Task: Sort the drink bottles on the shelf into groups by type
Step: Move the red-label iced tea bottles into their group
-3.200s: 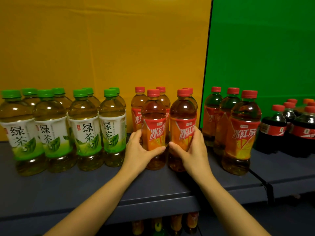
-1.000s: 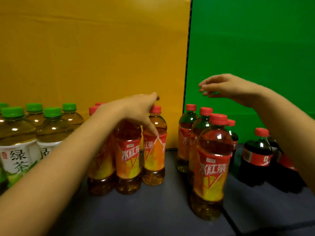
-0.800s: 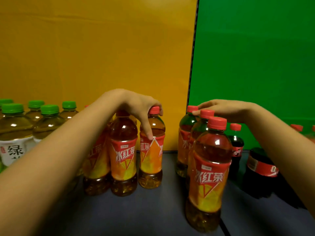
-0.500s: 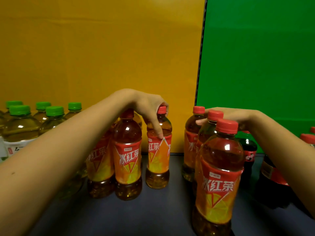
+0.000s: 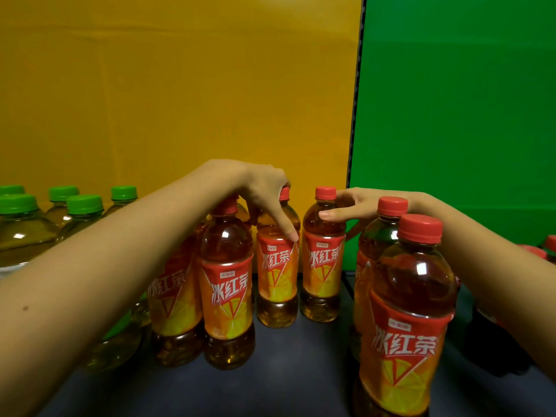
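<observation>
Our right hand [image 5: 361,206] has come down and now pinches the neck of the rear red-capped plastic bottle of amber tea [image 5: 323,260], thumb in front, fingers behind. That bottle stands just beside the matching bottle [image 5: 275,266] that our left hand [image 5: 258,185] grips from above: the group is closing up.

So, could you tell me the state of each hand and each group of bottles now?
Left hand, grips the top of the back iced tea bottle.
Right hand, pinches the neck of the next iced tea bottle.
Both held bottles, upright, capped, standing on the shelf.
Other iced tea bottles, upright, capped.
Green tea bottles, upright, capped.
Cola bottles, mostly hidden.
</observation>
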Demonstrator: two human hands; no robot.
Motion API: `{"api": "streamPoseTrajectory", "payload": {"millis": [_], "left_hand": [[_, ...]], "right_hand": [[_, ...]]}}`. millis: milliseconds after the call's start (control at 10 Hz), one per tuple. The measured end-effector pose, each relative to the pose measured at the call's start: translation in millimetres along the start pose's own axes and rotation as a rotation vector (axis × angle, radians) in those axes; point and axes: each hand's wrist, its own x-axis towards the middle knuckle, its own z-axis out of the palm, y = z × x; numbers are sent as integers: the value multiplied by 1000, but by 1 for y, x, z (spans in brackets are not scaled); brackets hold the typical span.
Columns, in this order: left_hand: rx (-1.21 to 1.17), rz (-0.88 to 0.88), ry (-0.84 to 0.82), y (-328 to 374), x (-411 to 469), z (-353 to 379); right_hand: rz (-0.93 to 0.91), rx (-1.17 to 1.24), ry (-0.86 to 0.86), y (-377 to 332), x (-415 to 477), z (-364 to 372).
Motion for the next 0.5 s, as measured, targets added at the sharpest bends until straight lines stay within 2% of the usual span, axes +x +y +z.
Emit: {"api": "streamPoseTrajectory", "payload": {"millis": [200, 500], "left_hand": [[58, -24, 14, -5, 7, 2], [104, -6, 24, -4, 2, 3]], "right_hand": [[-9, -93, -112, -15, 4, 3], [4, -79, -127, -10, 5, 1]]}}
